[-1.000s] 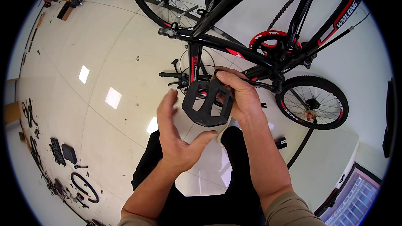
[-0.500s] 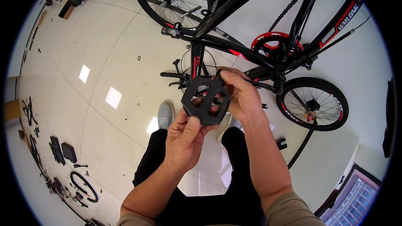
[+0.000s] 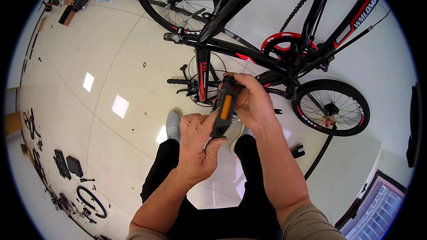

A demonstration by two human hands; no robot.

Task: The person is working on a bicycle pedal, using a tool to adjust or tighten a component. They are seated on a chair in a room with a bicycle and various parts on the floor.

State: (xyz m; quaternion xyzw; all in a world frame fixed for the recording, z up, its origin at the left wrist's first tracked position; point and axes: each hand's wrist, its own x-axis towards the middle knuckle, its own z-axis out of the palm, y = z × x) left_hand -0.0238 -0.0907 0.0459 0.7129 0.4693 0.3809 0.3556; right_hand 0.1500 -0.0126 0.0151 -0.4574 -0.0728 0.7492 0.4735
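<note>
A black bicycle pedal [image 3: 220, 122] is seen edge-on between my hands, with an orange reflector [image 3: 227, 106] on its side. My right hand [image 3: 256, 106] is closed around the pedal's upper end, where the black crank arm [image 3: 278, 92] reaches it. At the pedal's lower left, my left hand [image 3: 195, 146] has its fingers against one face and the thumb by the bottom edge. The black and red bicycle frame [image 3: 240, 55] lies just beyond, with a red and black chainring [image 3: 284, 46] at the crank. My palms hide part of the pedal.
One wheel [image 3: 178, 0] stands at the far left of the bicycle, another wheel [image 3: 331, 109] at the right. A handlebar grip [image 3: 178, 81] rests near my left shoe [image 3: 173, 124]. Loose parts, a tool case [image 3: 61, 163] and a curved black tube [image 3: 91, 202] lie at left on the tiled floor.
The pedal has turned from showing its broad face to showing its reflector edge. My left hand's fingers have shifted along it. The bicycle appears slightly further left in view.
</note>
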